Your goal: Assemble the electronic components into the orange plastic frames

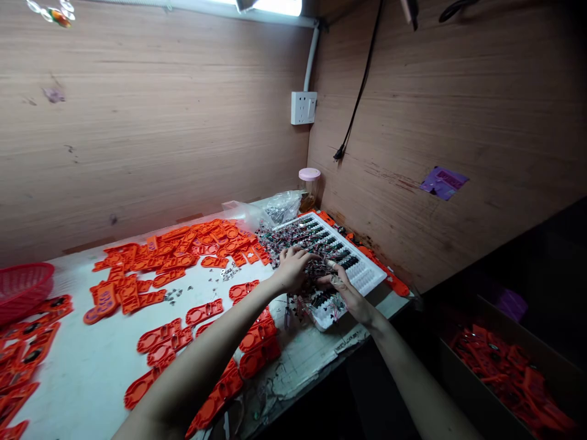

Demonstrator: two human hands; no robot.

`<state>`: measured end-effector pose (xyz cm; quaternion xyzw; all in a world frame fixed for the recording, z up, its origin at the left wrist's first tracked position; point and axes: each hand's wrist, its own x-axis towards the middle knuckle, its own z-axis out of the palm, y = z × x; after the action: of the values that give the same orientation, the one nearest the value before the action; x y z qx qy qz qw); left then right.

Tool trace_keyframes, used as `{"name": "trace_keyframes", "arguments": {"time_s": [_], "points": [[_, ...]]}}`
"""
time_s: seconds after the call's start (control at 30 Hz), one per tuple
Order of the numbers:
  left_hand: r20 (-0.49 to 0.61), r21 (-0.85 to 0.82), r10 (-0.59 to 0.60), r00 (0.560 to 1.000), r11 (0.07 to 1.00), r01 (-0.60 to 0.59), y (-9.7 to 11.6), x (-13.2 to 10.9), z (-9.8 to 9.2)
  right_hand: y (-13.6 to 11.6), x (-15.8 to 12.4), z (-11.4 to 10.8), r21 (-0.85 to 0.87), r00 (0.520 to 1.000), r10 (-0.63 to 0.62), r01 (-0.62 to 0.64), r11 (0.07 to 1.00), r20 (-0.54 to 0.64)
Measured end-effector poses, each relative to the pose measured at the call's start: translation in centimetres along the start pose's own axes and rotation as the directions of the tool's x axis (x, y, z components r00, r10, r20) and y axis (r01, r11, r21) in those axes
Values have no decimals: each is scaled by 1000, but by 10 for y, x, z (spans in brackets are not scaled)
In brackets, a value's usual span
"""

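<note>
A white slotted tray lies at the right end of the table, heaped with small wired electronic parts. My left hand rests on that heap at the tray's near side, fingers curled into the parts. My right hand is just to its right, fingers pinched among the parts at the tray's front edge. What either hand grips is too small to make out. Orange plastic shells are spread over the table to the left of the tray.
A red basket stands at the far left. A clear bag and a pink-lidded jar sit behind the tray by the wall. A cardboard box of orange pieces is low on the right. A black cable hangs down the right wall.
</note>
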<state>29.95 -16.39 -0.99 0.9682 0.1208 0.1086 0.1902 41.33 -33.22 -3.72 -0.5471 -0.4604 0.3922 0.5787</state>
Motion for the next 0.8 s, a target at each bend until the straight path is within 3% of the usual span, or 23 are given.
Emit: {"name": "trace_keyframes", "arguments": {"time_s": [0.2,0.3,0.43,0.57,0.67,0.8], "points": [[-14,4,141,990,990,-141,14,-18,-1,8,2,5,-115,997,-61,55,992,-50],[-1,64,112,994,992,-112,6,-18,2,10,1,6,-95,998,-32,26,995,-57],[-14,55,68,998,996,-67,-9,-9,3,9,-2,7,-21,998,-48,49,999,46],[50,61,141,989,988,-144,-11,-10,-1,4,-1,9,57,987,-44,35,998,157],[77,106,194,978,974,-201,-10,-17,-6,2,1,10,86,980,-49,33,996,192],[92,126,178,980,974,-189,-15,-21,-7,0,2,11,72,967,-122,109,991,222]]}}
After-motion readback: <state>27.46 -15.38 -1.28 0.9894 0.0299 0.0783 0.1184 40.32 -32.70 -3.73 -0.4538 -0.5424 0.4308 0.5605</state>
